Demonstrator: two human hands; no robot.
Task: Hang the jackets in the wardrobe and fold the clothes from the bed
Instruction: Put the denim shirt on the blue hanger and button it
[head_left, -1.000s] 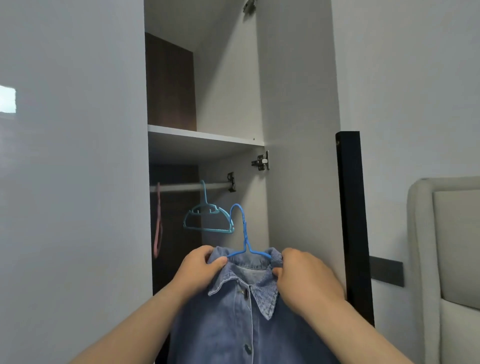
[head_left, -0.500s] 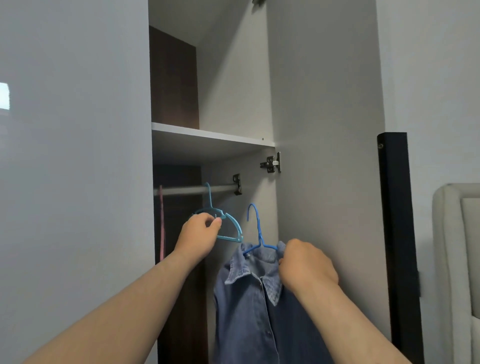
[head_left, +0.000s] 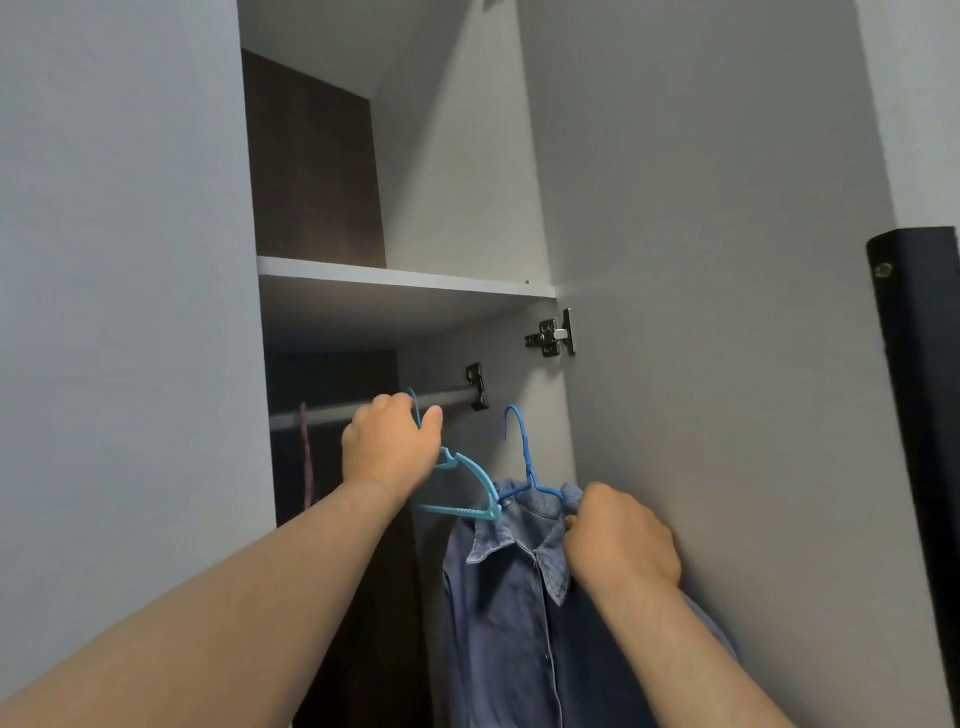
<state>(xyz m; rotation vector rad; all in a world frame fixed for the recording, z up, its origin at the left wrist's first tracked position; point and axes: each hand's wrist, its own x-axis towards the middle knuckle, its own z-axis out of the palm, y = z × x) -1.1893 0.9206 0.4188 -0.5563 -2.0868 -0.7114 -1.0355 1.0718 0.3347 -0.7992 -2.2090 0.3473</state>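
The left hand (head_left: 389, 452) is reaching up into the wardrobe (head_left: 457, 197), its fingers curling round the neck of an empty light blue hanger (head_left: 467, 491) that is hanging on the clothes rail (head_left: 452, 399). The right hand (head_left: 618, 540), lower and to the right, is gripping the collar of a denim jacket (head_left: 509, 597). The jacket is draping from a darker blue hanger (head_left: 524, 457), whose hook is standing free below the rail, not yet on it.

The hanging step appears to be under way. Next, the left hand is likely clearing the empty hanger aside, and the right hand needs to be lifting the free hook over the rail.

A pink hanger (head_left: 306, 457) is hanging far left. A white shelf (head_left: 405, 280) is sitting above the rail.
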